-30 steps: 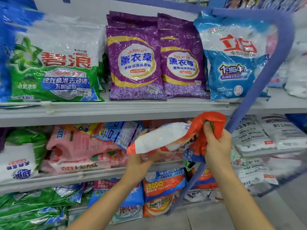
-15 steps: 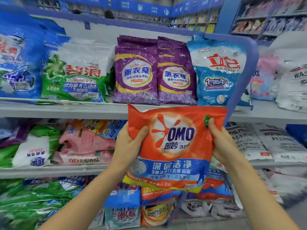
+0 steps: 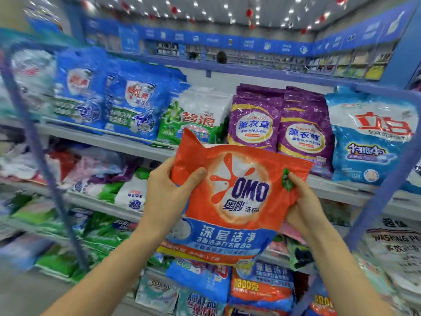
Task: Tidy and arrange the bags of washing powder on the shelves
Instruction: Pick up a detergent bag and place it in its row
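Left hand (image 3: 168, 197) and right hand (image 3: 303, 208) in firm grip on upright orange-and-blue OMO bag (image 3: 239, 197), top crumpled.

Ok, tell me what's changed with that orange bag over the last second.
The orange OMO bag, crumpled and side-on a second ago, was turned label-forward and raised in front of the top shelf. The left hand and right hand kept gripping its sides. The purple bags stayed put.

Red ceiling ornaments (image 3: 249, 13) (blurred overhead)

OMO bag (image 3: 237, 199) orange, blue band; blurred bags (image 3: 139, 103) seemingly blue.
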`<state>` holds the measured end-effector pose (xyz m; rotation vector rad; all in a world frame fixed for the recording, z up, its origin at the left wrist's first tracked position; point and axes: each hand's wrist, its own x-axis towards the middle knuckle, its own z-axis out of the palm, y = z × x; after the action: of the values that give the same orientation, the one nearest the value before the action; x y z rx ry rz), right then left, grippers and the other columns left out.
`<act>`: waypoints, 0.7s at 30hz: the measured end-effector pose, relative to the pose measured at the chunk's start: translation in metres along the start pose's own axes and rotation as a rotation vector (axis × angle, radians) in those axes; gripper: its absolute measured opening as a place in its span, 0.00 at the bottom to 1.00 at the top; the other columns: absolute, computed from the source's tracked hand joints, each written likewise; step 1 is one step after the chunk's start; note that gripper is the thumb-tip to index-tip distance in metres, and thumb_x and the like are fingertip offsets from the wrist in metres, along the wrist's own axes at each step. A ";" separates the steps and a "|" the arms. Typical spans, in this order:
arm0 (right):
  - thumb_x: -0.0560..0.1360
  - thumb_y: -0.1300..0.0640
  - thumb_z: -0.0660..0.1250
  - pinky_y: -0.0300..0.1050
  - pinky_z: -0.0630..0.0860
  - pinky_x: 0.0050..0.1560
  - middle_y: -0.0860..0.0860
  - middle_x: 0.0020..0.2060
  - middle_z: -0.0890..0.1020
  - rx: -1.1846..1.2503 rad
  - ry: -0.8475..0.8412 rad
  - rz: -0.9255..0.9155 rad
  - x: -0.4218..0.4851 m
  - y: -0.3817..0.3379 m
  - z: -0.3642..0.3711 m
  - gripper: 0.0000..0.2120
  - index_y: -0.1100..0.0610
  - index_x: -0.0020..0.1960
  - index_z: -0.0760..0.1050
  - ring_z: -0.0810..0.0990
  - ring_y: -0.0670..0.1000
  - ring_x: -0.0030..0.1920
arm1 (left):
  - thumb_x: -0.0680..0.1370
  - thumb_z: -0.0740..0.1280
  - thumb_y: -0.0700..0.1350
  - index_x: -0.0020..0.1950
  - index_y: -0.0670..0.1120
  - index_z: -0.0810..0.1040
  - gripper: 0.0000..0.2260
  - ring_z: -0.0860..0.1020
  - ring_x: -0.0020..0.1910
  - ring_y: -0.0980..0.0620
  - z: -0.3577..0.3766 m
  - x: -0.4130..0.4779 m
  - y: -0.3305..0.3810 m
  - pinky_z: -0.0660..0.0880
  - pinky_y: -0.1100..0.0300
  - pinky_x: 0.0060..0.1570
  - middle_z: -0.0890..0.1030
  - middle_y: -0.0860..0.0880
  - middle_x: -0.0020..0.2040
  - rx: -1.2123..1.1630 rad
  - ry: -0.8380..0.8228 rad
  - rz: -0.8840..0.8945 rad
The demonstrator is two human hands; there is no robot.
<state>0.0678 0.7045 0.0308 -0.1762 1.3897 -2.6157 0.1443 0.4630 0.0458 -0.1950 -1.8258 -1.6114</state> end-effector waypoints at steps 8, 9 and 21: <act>0.68 0.51 0.65 0.43 0.81 0.38 0.50 0.42 0.86 -0.043 -0.252 0.032 0.036 0.072 0.143 0.11 0.51 0.42 0.85 0.84 0.47 0.42 | 0.69 0.66 0.59 0.39 0.58 0.81 0.07 0.81 0.31 0.55 -0.127 0.015 0.010 0.78 0.60 0.30 0.83 0.51 0.34 0.113 0.297 -0.064; 0.68 0.52 0.65 0.42 0.80 0.38 0.50 0.42 0.86 -0.035 -0.276 0.036 0.039 0.083 0.163 0.11 0.52 0.43 0.85 0.84 0.47 0.41 | 0.69 0.66 0.60 0.39 0.59 0.81 0.08 0.82 0.31 0.52 -0.147 0.017 0.010 0.79 0.57 0.30 0.83 0.48 0.35 0.136 0.339 -0.067; 0.66 0.51 0.67 0.44 0.80 0.31 0.52 0.38 0.86 -0.011 -0.515 0.201 0.053 0.224 0.457 0.10 0.55 0.42 0.82 0.85 0.50 0.36 | 0.69 0.65 0.60 0.41 0.50 0.80 0.15 0.83 0.34 0.53 -0.447 0.058 -0.012 0.77 0.65 0.29 0.85 0.52 0.37 0.162 0.648 -0.089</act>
<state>0.1225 0.2003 0.1011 -0.6252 1.1672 -2.1852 0.2676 0.0298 0.0675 0.4399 -1.4509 -1.3586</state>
